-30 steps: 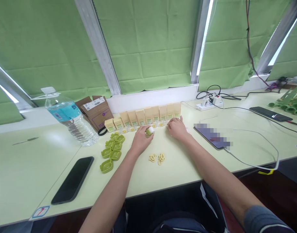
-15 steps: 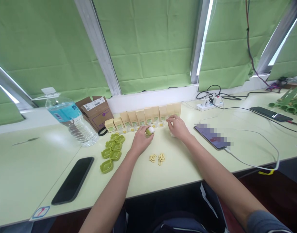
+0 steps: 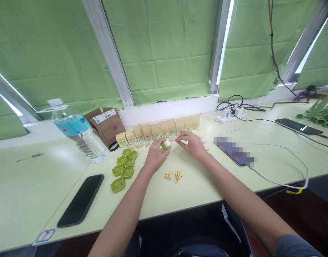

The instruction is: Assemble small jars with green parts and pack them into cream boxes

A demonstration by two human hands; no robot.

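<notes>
My left hand (image 3: 155, 156) is closed round a small green and white piece (image 3: 165, 144), held just above the table. My right hand (image 3: 191, 143) has its fingers pinched near that piece; what they hold is too small to make out. Behind both hands stands a row of small tan boxes (image 3: 164, 129) with green labels, with small clear pieces in front of them. Some small white pieces (image 3: 205, 144) lie just right of my right hand. Two yellow cord bundles (image 3: 173, 175) lie in front of my hands.
Several green plastic trays (image 3: 124, 167) lie left of my hands. A large water bottle (image 3: 77, 132), brown cartons (image 3: 106, 123) and a black phone (image 3: 81, 200) are further left. A phone on a cable (image 3: 235, 151), a power strip (image 3: 231, 113) and another phone (image 3: 299, 126) are right.
My right hand has moved left from the right end of the box row to the piece in my left hand, uncovering small white pieces on the table. My left hand has stayed put.
</notes>
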